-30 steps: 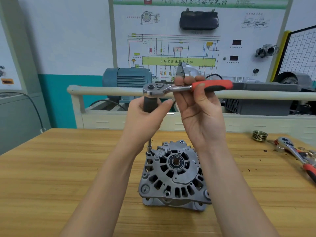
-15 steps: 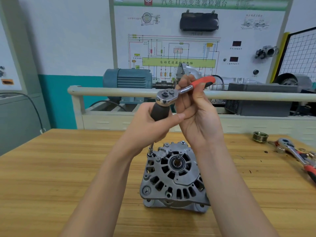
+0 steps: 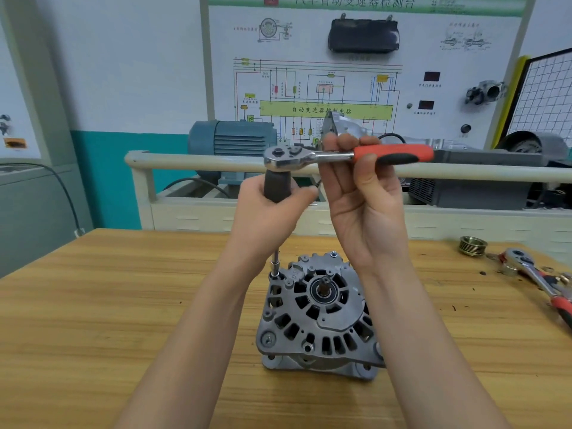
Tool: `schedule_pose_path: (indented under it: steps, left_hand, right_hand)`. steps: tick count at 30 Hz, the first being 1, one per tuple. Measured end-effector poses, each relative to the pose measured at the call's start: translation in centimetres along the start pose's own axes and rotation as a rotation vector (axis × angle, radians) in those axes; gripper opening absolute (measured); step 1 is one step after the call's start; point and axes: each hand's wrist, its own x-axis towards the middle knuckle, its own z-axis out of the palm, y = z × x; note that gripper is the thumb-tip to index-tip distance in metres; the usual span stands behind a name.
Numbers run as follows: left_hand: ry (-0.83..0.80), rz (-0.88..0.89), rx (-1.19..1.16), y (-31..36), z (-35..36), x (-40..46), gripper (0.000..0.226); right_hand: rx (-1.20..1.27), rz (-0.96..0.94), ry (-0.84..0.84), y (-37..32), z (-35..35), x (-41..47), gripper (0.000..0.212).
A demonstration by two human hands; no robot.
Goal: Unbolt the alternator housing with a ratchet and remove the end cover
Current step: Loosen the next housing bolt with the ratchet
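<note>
A person stands at a wooden bench (image 3: 93, 305) with an alternator (image 3: 318, 317) sitting upright in the middle of it, end cover facing up. A ratchet (image 3: 346, 156) is held high above it, joined by a dark grip and a thin extension (image 3: 275, 258) that drops to a bolt at the housing's far-left corner. The left hand (image 3: 269, 218) wraps round the dark grip, probably to keep the long shaft plumb on the bolt. The right hand (image 3: 365, 205) pinches the ratchet's shank with loosely curled fingertips, its red handle pointing right, ready to swing. A second ratchet (image 3: 538, 283) and a pulley (image 3: 473, 245) lie at the far right.
</note>
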Motion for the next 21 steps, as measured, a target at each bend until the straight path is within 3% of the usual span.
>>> schedule_pose_path:
  steps: [4,8,10,14,16,18,21]
  left_hand:
    - [-0.26,0.029,-0.014,0.1,-0.6,-0.2,0.034]
    - [-0.298,-0.017,-0.044,0.2,-0.5,-0.2,0.039]
    - [-0.216,-0.039,-0.057,0.1,-0.2,-0.1,0.037]
    - [0.116,-0.031,-0.045,-0.1,0.7,0.0,0.027]
    - [0.184,-0.03,-0.044,-0.1,0.8,0.0,0.023]
    - [0.135,-0.038,-0.041,0.0,0.4,0.0,0.028]
    - [-0.121,-0.003,-0.016,0.2,-0.7,0.0,0.034]
  right_hand:
    - [0.075,0.1,0.136,-0.1,0.1,0.3,0.023]
    - [0.046,0.144,0.138,-0.3,0.4,0.4,0.024]
    - [0.036,0.105,0.117,-0.4,0.5,0.2,0.021]
    - [-0.047,-0.037,0.046,0.0,0.7,-0.3,0.012]
    - [-0.073,-0.08,0.005,0.7,1.0,-0.6,0.011]
    - [-0.062,-0.095,0.013,1.0,1.2,-0.7,0.015]
    - [-0.03,-0.05,0.102,0.9,1.2,-0.5,0.021]
